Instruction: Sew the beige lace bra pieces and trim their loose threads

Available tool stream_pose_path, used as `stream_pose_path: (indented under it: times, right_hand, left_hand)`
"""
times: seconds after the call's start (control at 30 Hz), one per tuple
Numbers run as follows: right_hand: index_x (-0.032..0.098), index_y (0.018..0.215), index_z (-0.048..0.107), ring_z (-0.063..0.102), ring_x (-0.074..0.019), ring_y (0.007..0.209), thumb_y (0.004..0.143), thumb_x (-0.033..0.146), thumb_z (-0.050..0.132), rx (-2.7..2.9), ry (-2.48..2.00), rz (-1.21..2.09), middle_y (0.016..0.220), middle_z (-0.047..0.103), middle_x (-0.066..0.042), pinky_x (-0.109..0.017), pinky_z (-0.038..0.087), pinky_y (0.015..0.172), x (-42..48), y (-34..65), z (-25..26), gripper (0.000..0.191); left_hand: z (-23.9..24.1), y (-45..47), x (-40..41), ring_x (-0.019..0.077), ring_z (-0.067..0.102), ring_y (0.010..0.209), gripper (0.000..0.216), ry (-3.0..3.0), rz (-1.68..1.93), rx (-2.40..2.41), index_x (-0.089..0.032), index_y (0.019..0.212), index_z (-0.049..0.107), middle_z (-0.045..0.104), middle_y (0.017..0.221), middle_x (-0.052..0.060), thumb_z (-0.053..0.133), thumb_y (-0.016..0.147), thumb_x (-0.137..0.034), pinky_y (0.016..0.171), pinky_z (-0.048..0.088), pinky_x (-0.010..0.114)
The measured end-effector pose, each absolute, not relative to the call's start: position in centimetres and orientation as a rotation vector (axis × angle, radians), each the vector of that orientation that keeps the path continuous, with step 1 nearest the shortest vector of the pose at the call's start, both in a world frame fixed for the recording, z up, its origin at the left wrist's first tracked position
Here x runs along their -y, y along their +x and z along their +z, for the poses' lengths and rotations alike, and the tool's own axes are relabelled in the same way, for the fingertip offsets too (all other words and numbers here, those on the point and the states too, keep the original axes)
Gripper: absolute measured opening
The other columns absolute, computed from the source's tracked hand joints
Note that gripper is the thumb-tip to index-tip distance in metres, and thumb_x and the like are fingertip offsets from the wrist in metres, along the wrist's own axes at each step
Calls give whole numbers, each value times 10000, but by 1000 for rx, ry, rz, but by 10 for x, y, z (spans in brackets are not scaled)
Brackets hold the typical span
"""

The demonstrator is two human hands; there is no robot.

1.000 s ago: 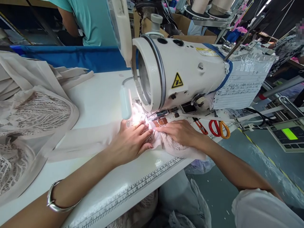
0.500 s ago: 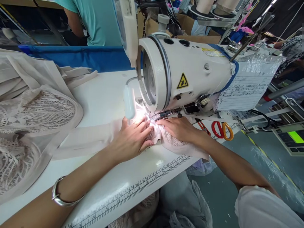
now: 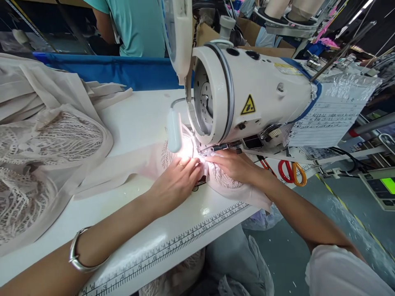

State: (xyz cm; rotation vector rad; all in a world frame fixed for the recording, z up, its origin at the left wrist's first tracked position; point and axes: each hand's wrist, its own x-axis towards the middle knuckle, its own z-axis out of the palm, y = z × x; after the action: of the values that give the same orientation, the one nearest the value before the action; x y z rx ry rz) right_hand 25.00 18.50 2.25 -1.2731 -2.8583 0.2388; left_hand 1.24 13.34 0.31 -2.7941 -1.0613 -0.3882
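My left hand point(image 3: 177, 183) is closed on pale pink lace fabric point(image 3: 168, 154) just left of the sewing machine's needle area, its fingertips bunched together at the fabric's edge. My right hand point(image 3: 234, 166) lies on the lace piece point(image 3: 224, 176) on the other side, index finger stretched towards the needle and thumb out of sight. Over both hands stands the white sewing machine point(image 3: 265, 90). Its small lamp point(image 3: 174, 131) throws a glare that hides the stitching point. A long pale strip point(image 3: 120, 168) runs from the work to the left.
A heap of beige lace pieces point(image 3: 61, 135) covers the table's left side. Red- and orange-handled scissors point(image 3: 291, 172) lie at right. A printed ruler point(image 3: 179, 242) follows the front edge. Behind the blue cloth barrier point(image 3: 108, 72) sits a person in a turquoise shirt point(image 3: 142, 28).
My left hand has gone from spread flat on the fabric to fingers gathered at its edge, uncovering a dark metal part beside it. My right hand stays about in place. The view has shifted slightly.
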Motion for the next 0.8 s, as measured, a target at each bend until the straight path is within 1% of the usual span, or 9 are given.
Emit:
stream_pose_path:
  times: [0.07,0.13,0.23,0.33,0.37,0.53,0.6,0.7,0.8]
  right_hand:
    - [315,1307,618,643,-187,871,969,191,402,2852,-1277,256,1265,659,-49,-274,416,632,-185,252,22,420]
    - [312,1318,612,655,-197,924,962,175,403,2839,-1295,256,1285,657,-48,-276,441,649,-185,253,22,434]
    - [328,1334,606,657,-205,1004,954,156,409,2838,-1313,241,1316,646,-38,-279,473,701,-184,253,24,461]
    - [337,1349,599,658,-210,1009,949,147,406,2854,-1308,241,1354,623,-39,-291,483,719,-183,252,26,483]
    - [334,1352,598,657,-213,1005,948,147,403,2858,-1302,246,1358,620,-41,-295,482,720,-183,251,26,486]
    - [319,1353,600,644,-211,945,954,175,390,2855,-1270,287,1269,648,-57,-297,456,683,-182,249,27,473]
    - [313,1344,607,635,-209,905,958,186,384,2850,-1261,297,1197,665,-65,-296,439,661,-181,249,27,464]
    - [296,1320,622,620,-211,862,973,220,370,2839,-1245,305,1118,669,-78,-298,414,638,-180,249,28,436]
    - [287,1302,622,607,-206,831,989,248,353,2835,-1234,325,1116,666,-82,-300,401,634,-180,248,29,415]
  left_hand:
    - [7,14,-131,280,638,957,349,-2887,-308,1051,-80,1182,607,670,1190,182,357,940,-42,745,484,396]
    - [8,14,-130,275,627,944,365,-2899,-286,1099,-84,1185,595,664,1211,173,376,905,1,723,469,383]
    - [6,14,-131,254,610,889,325,-2838,-344,1152,-105,1152,597,660,1251,146,412,907,0,669,430,361]
    - [2,14,-133,234,577,817,300,-2780,-391,1144,-125,1060,621,671,1254,125,389,914,-2,622,393,354]
    - [0,14,-133,232,568,803,309,-2762,-395,1141,-124,1061,623,676,1247,122,381,914,0,616,388,354]
    - [-3,11,-135,263,567,888,346,-2739,-400,1132,-81,1225,584,642,1316,134,403,935,-27,686,427,378]
    - [-4,10,-137,270,570,911,363,-2746,-420,1133,-71,1236,583,639,1322,136,404,926,-9,708,435,389]
    - [-5,8,-140,270,570,909,375,-2739,-467,1137,-82,1228,594,660,1300,124,394,924,9,676,424,387]
    - [-5,6,-143,254,556,847,362,-2736,-506,1137,-106,1193,616,680,1278,102,386,935,3,642,405,378]
